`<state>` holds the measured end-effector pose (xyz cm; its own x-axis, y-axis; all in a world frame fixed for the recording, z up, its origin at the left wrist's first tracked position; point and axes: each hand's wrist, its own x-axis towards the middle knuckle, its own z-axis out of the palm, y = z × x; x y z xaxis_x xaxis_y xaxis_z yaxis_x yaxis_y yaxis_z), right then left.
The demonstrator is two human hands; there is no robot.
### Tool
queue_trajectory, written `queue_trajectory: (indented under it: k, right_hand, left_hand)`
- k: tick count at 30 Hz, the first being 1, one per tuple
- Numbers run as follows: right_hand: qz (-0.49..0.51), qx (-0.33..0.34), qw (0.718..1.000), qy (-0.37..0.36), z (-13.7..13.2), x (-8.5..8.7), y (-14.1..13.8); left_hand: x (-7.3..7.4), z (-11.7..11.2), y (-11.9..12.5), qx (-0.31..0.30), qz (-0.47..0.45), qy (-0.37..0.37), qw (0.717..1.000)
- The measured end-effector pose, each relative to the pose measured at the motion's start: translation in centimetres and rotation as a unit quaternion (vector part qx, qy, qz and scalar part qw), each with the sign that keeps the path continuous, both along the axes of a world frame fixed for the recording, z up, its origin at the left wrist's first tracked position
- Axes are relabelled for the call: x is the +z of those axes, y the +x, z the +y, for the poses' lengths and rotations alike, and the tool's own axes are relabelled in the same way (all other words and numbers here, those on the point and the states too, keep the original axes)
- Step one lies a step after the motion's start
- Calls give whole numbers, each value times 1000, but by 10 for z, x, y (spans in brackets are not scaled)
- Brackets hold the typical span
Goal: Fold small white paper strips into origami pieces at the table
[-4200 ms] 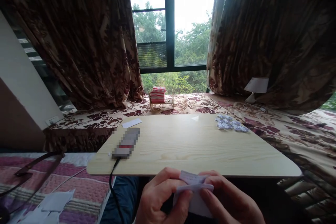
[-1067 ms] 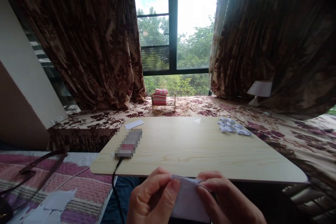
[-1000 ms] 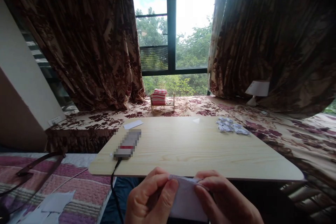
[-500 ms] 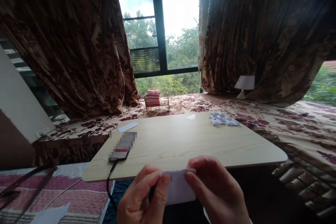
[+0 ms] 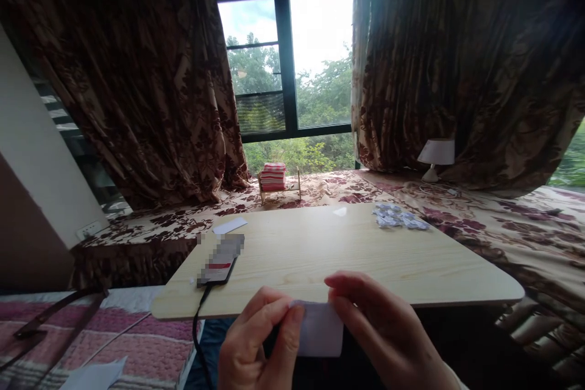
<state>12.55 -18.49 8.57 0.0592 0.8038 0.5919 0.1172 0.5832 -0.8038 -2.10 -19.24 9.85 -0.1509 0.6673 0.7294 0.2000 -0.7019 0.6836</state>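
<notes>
A small white piece of paper [image 5: 320,334], with a straight top edge that looks folded, is held up just in front of the table's near edge. My left hand [image 5: 265,341] pinches its upper left corner between thumb and curled forefinger. At the upper right corner is my right hand [image 5: 379,323], its thumb against the paper and its forefinger arched just above the edge. The right hand's other fingers are partly hidden behind. On the table's far right lies a pile of small folded white paper pieces [image 5: 397,217].
The pale wooden table [image 5: 297,250] carries a phone-like device [image 5: 222,262] with a black cable [image 5: 196,329], and a white paper strip [image 5: 230,225]. Behind are a tiny stand with striped folded cloths [image 5: 273,177] and a white lamp [image 5: 436,152]. Another white sheet [image 5: 95,375] lies lower left.
The view has shifted, so the scene sits slightly lower and further right. My right thumb has slid outward to the paper's upper right corner. My left hand keeps its pinch.
</notes>
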Motion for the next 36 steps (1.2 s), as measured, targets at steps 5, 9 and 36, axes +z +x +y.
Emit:
queue_trajectory:
  k: [5,9,36]
  right_hand:
    - [-122,55,989,65,8,12,-1]
    - [-92,51,994,43,7,5,-5]
    - [-85,-24,996,20,13,-3,16]
  left_hand:
    - [-2,3,-4,-30,31,-26,999]
    - [-4,4,-8,-120,40,-128,984]
    - [-10,18,-28,-151,151,-250,945]
